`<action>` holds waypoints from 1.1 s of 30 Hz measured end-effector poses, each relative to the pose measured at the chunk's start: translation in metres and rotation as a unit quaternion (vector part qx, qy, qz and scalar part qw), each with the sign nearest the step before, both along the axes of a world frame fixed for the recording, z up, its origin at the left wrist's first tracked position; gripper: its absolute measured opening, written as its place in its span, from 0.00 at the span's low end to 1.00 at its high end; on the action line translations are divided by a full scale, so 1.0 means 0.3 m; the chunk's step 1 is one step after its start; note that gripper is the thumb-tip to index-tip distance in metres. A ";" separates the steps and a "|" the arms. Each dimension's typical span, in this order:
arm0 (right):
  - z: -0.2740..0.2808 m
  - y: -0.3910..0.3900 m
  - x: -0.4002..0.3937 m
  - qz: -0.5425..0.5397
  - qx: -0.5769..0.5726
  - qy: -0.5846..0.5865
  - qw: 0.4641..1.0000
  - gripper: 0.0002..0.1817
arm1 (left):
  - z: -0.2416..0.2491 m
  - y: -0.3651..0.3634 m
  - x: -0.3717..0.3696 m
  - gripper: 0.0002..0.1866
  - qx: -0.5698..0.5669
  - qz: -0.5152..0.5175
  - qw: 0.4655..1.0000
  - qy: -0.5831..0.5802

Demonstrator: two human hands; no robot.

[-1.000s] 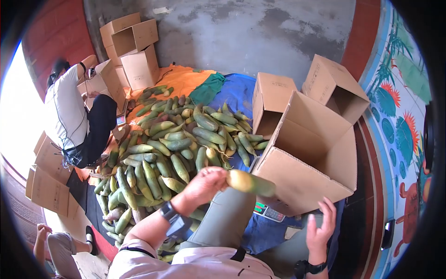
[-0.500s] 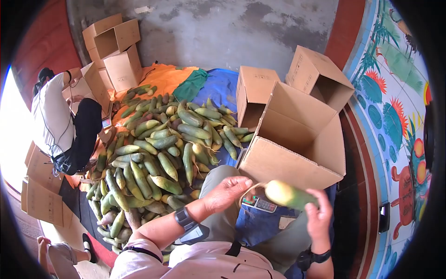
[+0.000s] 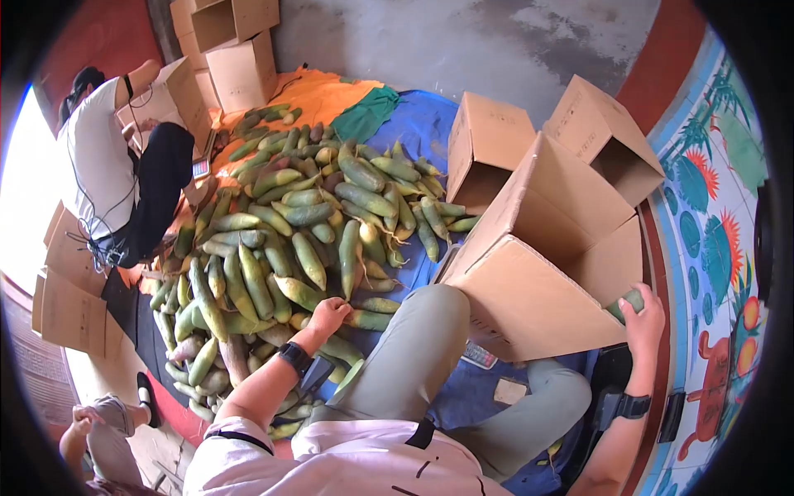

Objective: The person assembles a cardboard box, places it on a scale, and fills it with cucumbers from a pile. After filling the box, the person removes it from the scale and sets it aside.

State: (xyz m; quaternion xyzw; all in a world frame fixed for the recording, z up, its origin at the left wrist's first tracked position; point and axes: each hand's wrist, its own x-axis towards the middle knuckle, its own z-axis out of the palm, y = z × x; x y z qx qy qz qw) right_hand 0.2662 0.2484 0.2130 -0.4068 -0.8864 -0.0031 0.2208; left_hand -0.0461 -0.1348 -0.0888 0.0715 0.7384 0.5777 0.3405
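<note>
My right hand (image 3: 648, 324) is closed around a green radish (image 3: 622, 307) at the right rim of the large open cardboard box (image 3: 538, 302). Part of that radish is hidden behind the box wall. On the other side, my left hand (image 3: 331, 314) hangs at the near right edge of a big heap of green radishes (image 3: 256, 285). Its fingers are curled together, and whatever they may hold cannot be made out. Below the box, between my legs, a digital scale (image 3: 478, 355) shows partly.
Two more open boxes, a nearer one (image 3: 492, 136) and a farther one (image 3: 604, 124), stand behind mine. A blue tarp (image 3: 426, 120) lies under the heap. At left a co-worker (image 3: 107, 157) crouches by a box (image 3: 169, 103). Another person's hand (image 3: 85, 417) shows at lower left.
My right hand has carried the radish up and right to the box rim. My left hand has let go of its root and moved left to the heap. The box has tilted.
</note>
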 end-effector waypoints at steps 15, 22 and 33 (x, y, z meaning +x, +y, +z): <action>-0.093 0.024 -0.054 0.041 -0.207 0.154 0.965 0.10 | -0.383 0.007 0.008 0.22 -0.309 -0.153 0.932 0.115; -0.099 0.013 -0.046 0.052 -0.094 0.127 0.986 0.11 | -0.425 0.108 -0.013 0.23 -0.347 -0.167 0.914 0.132; -0.089 -0.011 -0.072 0.008 -0.109 0.122 0.986 0.13 | -0.594 0.184 -0.014 0.32 -0.403 -0.199 0.879 0.162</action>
